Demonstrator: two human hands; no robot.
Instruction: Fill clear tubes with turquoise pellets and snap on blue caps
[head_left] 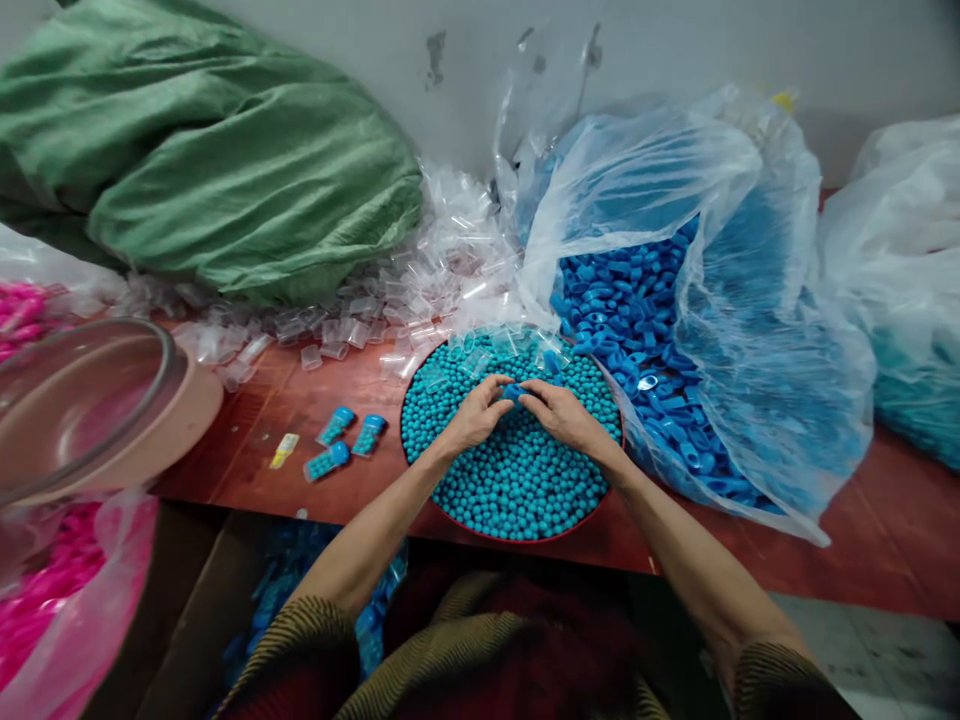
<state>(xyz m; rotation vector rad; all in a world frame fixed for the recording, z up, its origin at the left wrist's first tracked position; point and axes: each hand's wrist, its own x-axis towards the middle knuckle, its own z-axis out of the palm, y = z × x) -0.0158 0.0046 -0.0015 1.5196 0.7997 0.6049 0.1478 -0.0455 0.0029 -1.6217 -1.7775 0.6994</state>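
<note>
Both hands meet above a round red-rimmed basin (622, 432) full of turquoise balls (517, 490). A small blue plastic cap (514, 392) sits between the fingertips of my left hand (480, 411) and my right hand (559, 410), both closed on it. Whether a clear tube is joined to it is hidden by the fingers. Several clear plastic tubes (474, 360) lie on the balls at the basin's far side. To the left, on the red table (247, 450), are three ball-filled tubes with blue caps (328, 461).
Loose clear tubes (450, 250) are heaped behind the basin, beside a large green sack (247, 170). An opened plastic bag (780, 330) spills blue caps (637, 300) at the right. A pink basin (187, 400) stands left; below it is a bag of pink pieces (52, 590).
</note>
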